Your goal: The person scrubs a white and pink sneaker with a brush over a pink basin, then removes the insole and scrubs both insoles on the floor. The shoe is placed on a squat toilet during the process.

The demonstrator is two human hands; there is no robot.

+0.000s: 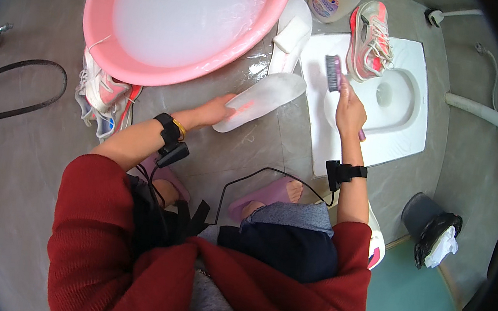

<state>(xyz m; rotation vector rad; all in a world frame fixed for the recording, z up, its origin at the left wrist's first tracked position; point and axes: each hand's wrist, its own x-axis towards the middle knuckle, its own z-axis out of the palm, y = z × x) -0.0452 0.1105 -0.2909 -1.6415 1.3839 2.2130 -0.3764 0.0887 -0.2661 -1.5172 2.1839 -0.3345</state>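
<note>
My left hand (216, 111) grips the heel end of a wet white insole (262, 99) with faint pink marks. The insole is tilted, its toe end pointing to the upper right. In my right hand (351, 111) is a scrubbing brush (333, 73) with dark bristles and a purple handle, raised over the left side of the squat toilet and apart from the insole. A second white insole (298, 16) lies on the wet floor just beyond, with a white bar (291, 34), apparently soap, on it.
A large pink basin (222, 67) of cloudy water stands at the upper left. Several sneakers (106, 93) lean below it. One pink-and-white sneaker (372, 43) rests on the white squat toilet (397, 147). Also around are a detergent bottle (335, 2), a waste bin (422, 212) and a black hose (47, 105).
</note>
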